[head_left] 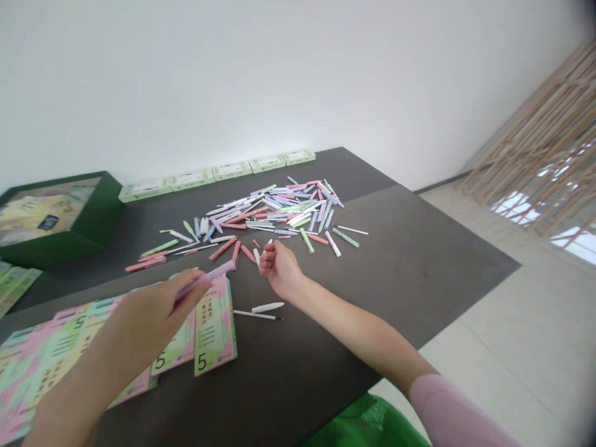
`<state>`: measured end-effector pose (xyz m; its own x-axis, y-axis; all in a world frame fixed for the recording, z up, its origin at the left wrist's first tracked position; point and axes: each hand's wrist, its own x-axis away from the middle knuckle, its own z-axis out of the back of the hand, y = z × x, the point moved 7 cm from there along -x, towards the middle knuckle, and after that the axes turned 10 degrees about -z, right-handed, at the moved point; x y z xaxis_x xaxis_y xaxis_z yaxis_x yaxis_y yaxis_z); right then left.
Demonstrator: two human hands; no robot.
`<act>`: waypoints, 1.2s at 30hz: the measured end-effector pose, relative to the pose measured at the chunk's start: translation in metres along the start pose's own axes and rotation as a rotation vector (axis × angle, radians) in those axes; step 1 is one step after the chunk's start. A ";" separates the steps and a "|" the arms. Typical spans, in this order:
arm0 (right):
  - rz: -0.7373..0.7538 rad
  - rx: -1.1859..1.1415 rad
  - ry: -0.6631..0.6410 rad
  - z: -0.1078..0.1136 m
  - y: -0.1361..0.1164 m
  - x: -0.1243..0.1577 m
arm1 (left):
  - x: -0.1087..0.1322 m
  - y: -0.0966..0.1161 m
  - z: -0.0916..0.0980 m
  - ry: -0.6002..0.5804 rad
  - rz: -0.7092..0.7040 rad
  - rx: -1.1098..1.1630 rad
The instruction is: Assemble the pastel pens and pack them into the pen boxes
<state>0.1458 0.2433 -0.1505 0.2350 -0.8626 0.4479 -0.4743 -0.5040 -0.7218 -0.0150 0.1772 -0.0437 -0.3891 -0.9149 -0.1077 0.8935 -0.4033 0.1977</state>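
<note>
My left hand [156,310], at the lower left, is closed around a light purple pen barrel [215,273] that points to the right. My right hand [282,270] has its fingers curled together at the near edge of the loose pen parts. A bit of white shows at its fingertips, too small to identify. Beside those fingers lies a white pen cap [256,257]. Closer to me are a white barrel [267,307] and a thin white refill [257,315] with a dark tip. Beyond both hands spreads a heap of pastel pen parts [279,208].
Printed pastel booklets [215,329] marked 5 overlap under and beside my left arm. A dark green box [88,217] holding packets stands at the left. Flat light green boxes [190,178] line the wall. The dark table [395,261] ends in a corner at the right.
</note>
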 end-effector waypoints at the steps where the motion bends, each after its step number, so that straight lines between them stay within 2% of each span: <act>1: 0.030 0.144 0.034 0.007 -0.007 -0.006 | 0.007 -0.007 -0.003 0.027 0.026 0.013; 6: 0.218 0.929 0.064 0.023 -0.043 -0.028 | 0.037 -0.022 -0.026 0.062 0.051 0.099; 10: 0.296 1.431 0.036 0.028 -0.039 -0.030 | 0.045 -0.022 -0.040 0.047 0.098 0.168; 14: 0.340 1.751 0.015 0.031 -0.023 -0.022 | 0.047 -0.021 -0.050 -0.008 0.118 0.242; 17: 0.384 1.862 0.011 0.029 -0.018 -0.012 | 0.049 -0.024 -0.056 -0.023 0.127 0.261; 22: 0.451 1.853 0.023 0.021 -0.019 0.000 | 0.052 -0.029 -0.064 -0.049 0.136 0.280; 26: 0.477 1.717 0.085 0.028 -0.022 0.000 | 0.053 -0.029 -0.066 -0.063 0.131 0.283; 30: 0.513 1.460 0.194 0.049 -0.028 -0.003 | 0.053 -0.029 -0.066 -0.042 0.135 0.296; 36: 0.535 0.943 0.372 0.084 -0.044 -0.011 | 0.052 -0.029 -0.067 -0.039 0.140 0.288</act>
<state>0.2354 0.2716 -0.1688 -0.1453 -0.9892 -0.0208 0.4239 -0.0433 -0.9047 -0.0465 0.1423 -0.1201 -0.2803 -0.9596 -0.0237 0.8408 -0.2573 0.4763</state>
